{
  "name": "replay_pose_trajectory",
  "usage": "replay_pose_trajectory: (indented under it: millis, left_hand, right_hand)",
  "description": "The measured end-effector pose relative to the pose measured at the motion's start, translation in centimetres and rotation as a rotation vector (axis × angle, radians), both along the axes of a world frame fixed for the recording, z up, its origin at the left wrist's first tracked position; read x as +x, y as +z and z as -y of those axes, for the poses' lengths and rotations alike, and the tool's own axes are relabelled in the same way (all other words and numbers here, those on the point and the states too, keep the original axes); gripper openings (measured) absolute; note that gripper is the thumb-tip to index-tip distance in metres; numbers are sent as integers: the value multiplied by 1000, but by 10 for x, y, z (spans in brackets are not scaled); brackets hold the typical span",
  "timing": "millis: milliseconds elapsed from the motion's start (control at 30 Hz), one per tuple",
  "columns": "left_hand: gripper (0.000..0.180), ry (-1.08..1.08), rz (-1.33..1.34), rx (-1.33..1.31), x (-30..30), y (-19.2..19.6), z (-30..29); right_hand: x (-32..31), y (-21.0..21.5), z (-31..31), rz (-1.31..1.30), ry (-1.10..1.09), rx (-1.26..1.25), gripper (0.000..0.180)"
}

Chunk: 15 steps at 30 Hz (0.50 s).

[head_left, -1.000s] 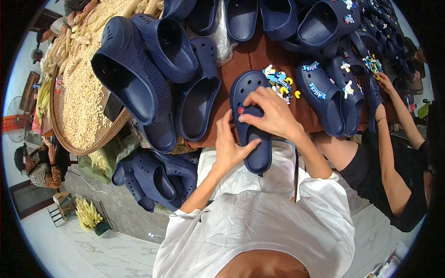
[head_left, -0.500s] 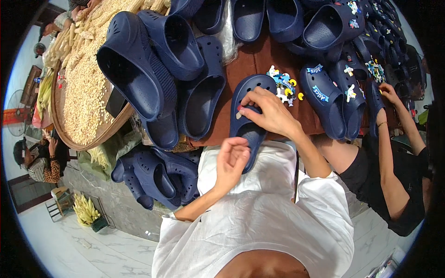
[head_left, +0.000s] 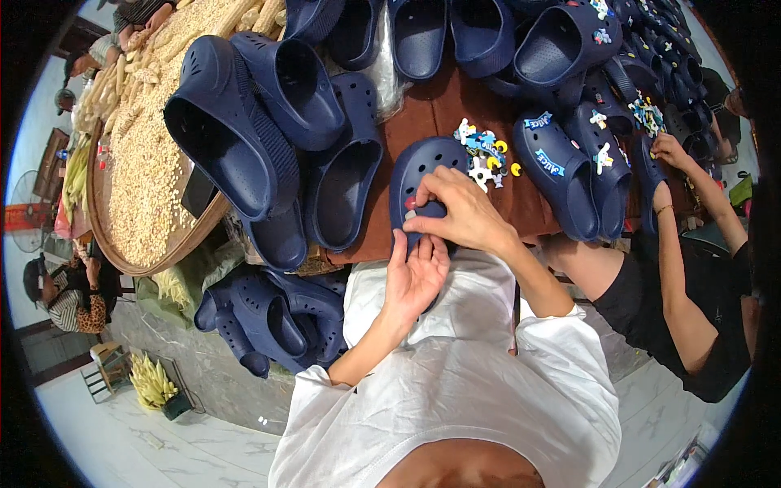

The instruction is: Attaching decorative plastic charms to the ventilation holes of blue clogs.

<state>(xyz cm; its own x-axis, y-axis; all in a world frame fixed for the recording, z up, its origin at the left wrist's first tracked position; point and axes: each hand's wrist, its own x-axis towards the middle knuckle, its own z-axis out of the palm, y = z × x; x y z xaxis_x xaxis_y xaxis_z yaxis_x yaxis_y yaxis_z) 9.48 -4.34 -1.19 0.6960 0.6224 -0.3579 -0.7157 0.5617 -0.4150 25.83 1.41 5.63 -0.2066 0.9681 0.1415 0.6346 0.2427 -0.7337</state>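
A dark blue clog (head_left: 419, 161) with round holes lies toe-away at the table's front edge, partly on my lap. Thumb and fingers of my right hand (head_left: 460, 207) are closed in a pinch over its upper, at a small red and whitish shoe charm (head_left: 410, 213). Whether the charm sits in a hole cannot be seen. My left hand (head_left: 419, 276) is palm up with fingers stretched out, against the clog's heel part and just below the right fingers. Right of the toe lies a small pile of colourful charms (head_left: 486, 154).
Decorated clogs (head_left: 553, 175) stand to the right, beside a co-worker's hand (head_left: 669, 151) at another clog. Plain clogs (head_left: 236, 130) are stacked at left, near a round basket of corn kernels (head_left: 146, 195). More clogs (head_left: 277, 317) hang below the table edge.
My left hand has turned palm up, its fingers now stretched out near the right fingertips. The right hand keeps its pinch on the charm. The whole view has shifted slightly.
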Motion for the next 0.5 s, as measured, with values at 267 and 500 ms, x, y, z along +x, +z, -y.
replay_pose_trajectory:
  millis: [267, 500]
  left_hand:
    - [52, 33, -611, 279, 8, 34, 23]
    - [59, 19, -687, 493, 6, 33, 23]
  right_hand:
    - [-10, 7, 16, 58, -101, -57, 60]
    - [-12, 1, 26, 148, -84, -52, 49]
